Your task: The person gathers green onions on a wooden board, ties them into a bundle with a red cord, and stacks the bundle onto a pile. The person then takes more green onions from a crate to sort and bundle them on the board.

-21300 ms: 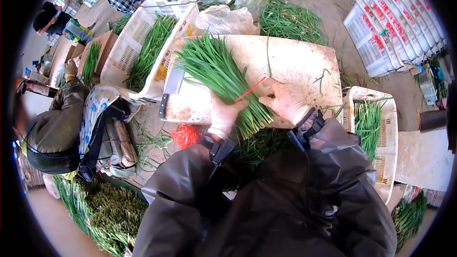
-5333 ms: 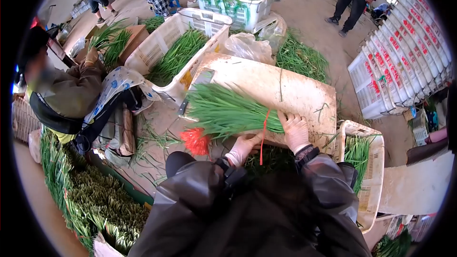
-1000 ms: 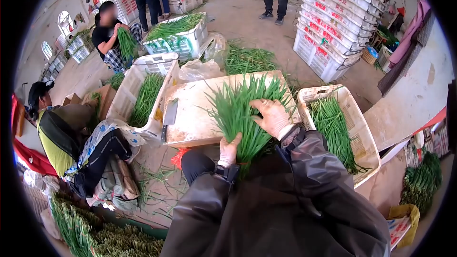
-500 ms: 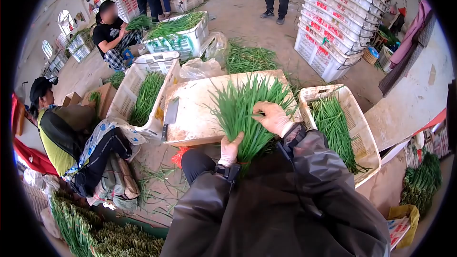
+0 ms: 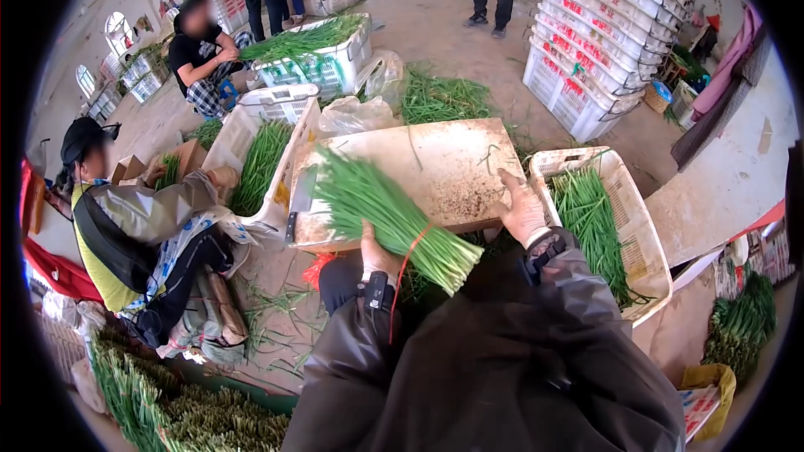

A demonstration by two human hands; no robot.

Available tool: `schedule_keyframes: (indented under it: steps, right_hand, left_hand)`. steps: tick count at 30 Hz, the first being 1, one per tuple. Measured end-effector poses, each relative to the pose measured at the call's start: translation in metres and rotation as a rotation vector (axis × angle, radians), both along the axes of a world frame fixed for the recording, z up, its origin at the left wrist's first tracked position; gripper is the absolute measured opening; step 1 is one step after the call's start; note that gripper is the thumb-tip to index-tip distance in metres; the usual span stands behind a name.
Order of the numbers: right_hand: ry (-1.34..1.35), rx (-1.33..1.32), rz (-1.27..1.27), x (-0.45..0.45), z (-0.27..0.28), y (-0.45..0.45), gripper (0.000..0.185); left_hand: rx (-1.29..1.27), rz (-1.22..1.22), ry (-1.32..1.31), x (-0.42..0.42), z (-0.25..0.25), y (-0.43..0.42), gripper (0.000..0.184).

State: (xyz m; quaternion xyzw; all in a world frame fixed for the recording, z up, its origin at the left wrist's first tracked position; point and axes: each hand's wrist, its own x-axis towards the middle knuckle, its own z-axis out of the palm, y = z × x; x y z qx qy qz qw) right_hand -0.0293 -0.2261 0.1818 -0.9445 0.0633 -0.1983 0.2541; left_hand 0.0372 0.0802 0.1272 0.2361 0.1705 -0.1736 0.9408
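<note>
Bundle: green stalks [image 5: 377, 205], at the centre of the frame, slanting from leaf tips at upper left to pale cut ends at lower right; cut ends extend past the front edge of the table [image 5: 452, 146].
Left grip: left hand [image 5: 378, 258] closed on the near side of the bundle, thumb over the stalks.
Right grip: right hand [image 5: 523, 211] wide, fingers spread, holding nothing; positioned at the right front corner of the table, apart from the cut ends.
Tie: red band [image 5: 416, 239] across the bundle toward the cut ends; one long end hangs below the stalks.
Knife: [image 5: 301, 194] at the left edge of the table, handle toward the front corner, blade just beside the leaf tips.
Table span: widest room lies from the bundle to the right and back edges; brown specks mark the surface near the right front.
Right clearance: narrow gap between table and right crate [image 5: 660, 259], which holds green stalks.
Left clearance: left crate [image 5: 293, 159] close beside the table's left edge.
Rear clearance: plastic bag [image 5: 358, 115] and loose greens [image 5: 444, 99] behind the back edge; open floor [image 5: 435, 21] beyond, at upper centre.
</note>
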Motion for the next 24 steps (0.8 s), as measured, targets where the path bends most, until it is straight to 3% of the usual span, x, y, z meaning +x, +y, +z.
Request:
schedule_keyframes:
  steps: [2, 4, 6, 9, 11, 12, 16, 18, 20, 24]
  right_hand:
    - [0.136, -0.093, 0.088, -0.007, 0.003, 0.012, 0.077]
    - [0.119, -0.185, 0.242, -0.012, 0.009, 0.030, 0.097]
    - [0.039, -0.232, 0.317, -0.012, 0.000, 0.046, 0.104]
    - [-0.168, -0.278, 0.451, -0.005, 0.005, 0.069, 0.101]
    - [-0.219, -0.341, 0.543, -0.007, 0.016, 0.079, 0.081]
    - [-0.240, -0.512, 0.564, -0.005, 0.012, 0.077, 0.077]
    - [-0.299, -0.374, 0.616, -0.027, 0.010, 0.075, 0.071]
    - [-0.311, -0.334, 0.581, -0.041, 0.014, 0.072, 0.065]
    - [-0.347, -0.232, 0.501, -0.050, 0.023, 0.069, 0.072]
    - [-0.516, 0.086, 0.239, -0.058, 0.054, 0.048, 0.081]
  left_hand:
    - [-0.032, -0.050, -0.035, 0.014, -0.031, 0.005, 0.072]
    - [-0.050, -0.118, -0.014, 0.011, -0.021, 0.005, 0.073]
    - [-0.113, -0.226, -0.003, 0.011, -0.024, 0.003, 0.074]
    - [-0.077, -0.324, -0.069, 0.005, -0.030, -0.010, 0.073]
    - [-0.051, -0.403, -0.094, -0.009, -0.017, -0.019, 0.068]
    - [-0.033, -0.440, -0.106, -0.014, -0.011, -0.024, 0.066]
    - [-0.045, -0.713, -0.095, -0.018, -0.014, -0.020, 0.064]
    - [-0.070, -0.659, -0.168, -0.036, 0.010, -0.031, 0.066]
    - [-0.184, -0.540, -0.065, -0.042, 0.022, -0.056, 0.077]
    - [-0.008, -0.665, -0.378, -0.013, -0.044, -0.053, 0.064]
